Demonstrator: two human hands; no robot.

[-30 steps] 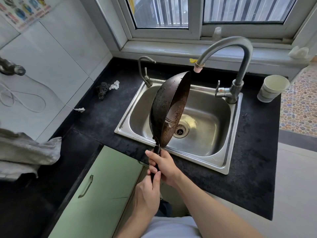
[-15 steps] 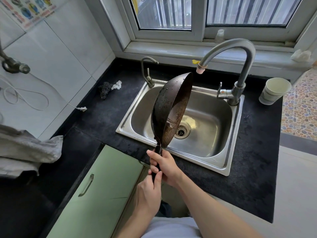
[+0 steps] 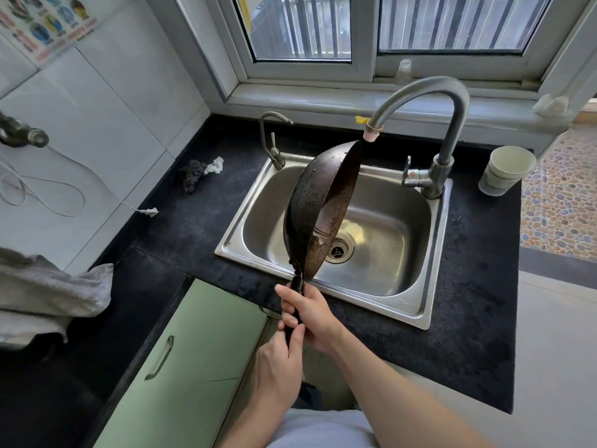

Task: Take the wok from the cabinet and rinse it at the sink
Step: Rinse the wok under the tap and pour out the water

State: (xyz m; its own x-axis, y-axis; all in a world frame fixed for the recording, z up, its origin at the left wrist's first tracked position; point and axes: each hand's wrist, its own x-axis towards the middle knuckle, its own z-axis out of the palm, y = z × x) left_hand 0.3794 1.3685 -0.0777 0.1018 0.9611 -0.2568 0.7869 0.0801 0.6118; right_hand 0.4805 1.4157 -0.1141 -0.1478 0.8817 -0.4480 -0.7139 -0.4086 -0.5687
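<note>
Standing on edge over the sink, the wok is held up in the head view, handle nearest the person and far rim tipped up and away toward the window. Its long axis runs from the hands up to the pink nozzle of the tall faucet. Rim and nozzle are so close I cannot tell whether they touch. The hollow faces right, toward the faucet base, and the rounded back, beaded with drops, faces left.

The right hand has its fingers wrapped round the handle just below the bowl. The left hand grips the handle's end right beneath it.

Right of the wok the basin lies open past the drain to its far wall. On the left a small tap stands at the sink's back corner, near the wok's back. The wok's lower rim hangs about over the sink's front edge.
</note>
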